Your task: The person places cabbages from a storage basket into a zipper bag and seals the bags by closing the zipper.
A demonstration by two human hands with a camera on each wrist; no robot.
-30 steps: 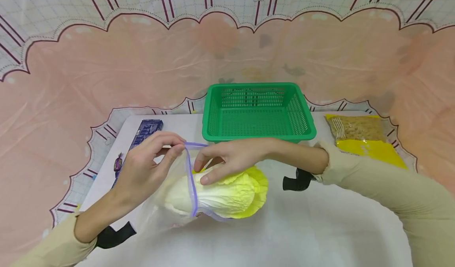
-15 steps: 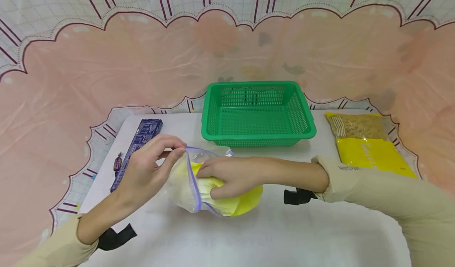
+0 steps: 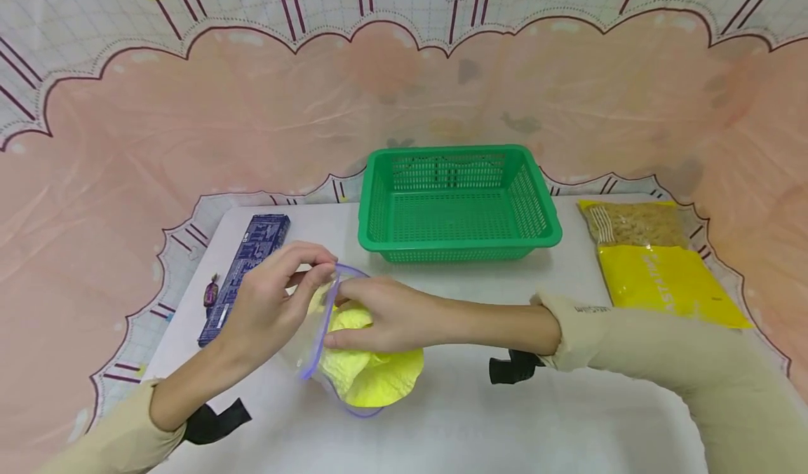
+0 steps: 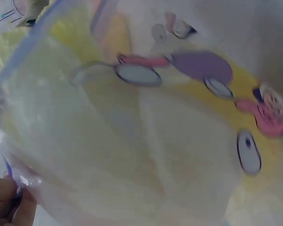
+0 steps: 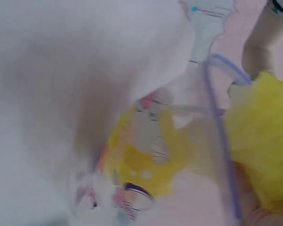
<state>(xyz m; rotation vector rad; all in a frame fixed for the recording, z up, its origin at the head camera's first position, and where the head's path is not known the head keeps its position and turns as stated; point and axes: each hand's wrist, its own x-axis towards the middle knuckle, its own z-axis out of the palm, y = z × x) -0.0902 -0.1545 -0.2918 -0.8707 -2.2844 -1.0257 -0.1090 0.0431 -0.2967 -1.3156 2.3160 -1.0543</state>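
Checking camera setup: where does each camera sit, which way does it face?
Head: worn on the head, facing forward and down at cabbage, printed bag, green basket; left hand, right hand, both sleeves show.
Left wrist: on that wrist, facing the bag close up; left fingertips show lower left.
Right wrist: on that wrist, facing the purple rim and yellow leaves; right hand shows lower right, a sleeve upper right.
Head and right wrist share rim and leaves.

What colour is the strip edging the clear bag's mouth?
The strip is bluish purple; it shows best in the head view.
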